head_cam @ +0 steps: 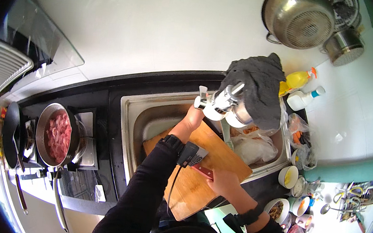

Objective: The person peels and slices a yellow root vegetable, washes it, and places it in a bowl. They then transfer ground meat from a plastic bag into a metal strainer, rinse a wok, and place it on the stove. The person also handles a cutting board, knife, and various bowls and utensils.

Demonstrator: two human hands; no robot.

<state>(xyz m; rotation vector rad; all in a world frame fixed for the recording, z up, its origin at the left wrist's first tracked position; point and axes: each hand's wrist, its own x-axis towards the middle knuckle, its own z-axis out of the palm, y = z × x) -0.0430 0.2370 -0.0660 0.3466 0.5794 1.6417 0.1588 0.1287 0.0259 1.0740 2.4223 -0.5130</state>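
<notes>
My right hand point(225, 183) grips the red handle of a kitchen knife point(204, 171) low over a wooden cutting board point(192, 192). Most of the blade is hidden by the device strapped to my left wrist. Up at the chrome-and-white faucet point(220, 103) is my left hand point(194, 117); its fingers are largely covered, so their hold cannot be made out. The board lies slantwise across a stainless steel double sink point(128, 120). A dark grey cloth point(261, 87) hangs behind the faucet, above plastic bags point(254, 149) in the right basin.
At left, a pan of raw sliced meat point(59, 137) sits on the stove beside a black pan point(10, 135); both handles jut forward. Several bowls point(288, 177) line the right counter. A yellow bottle point(297, 79) and a white bottle point(300, 100) stand behind the sink.
</notes>
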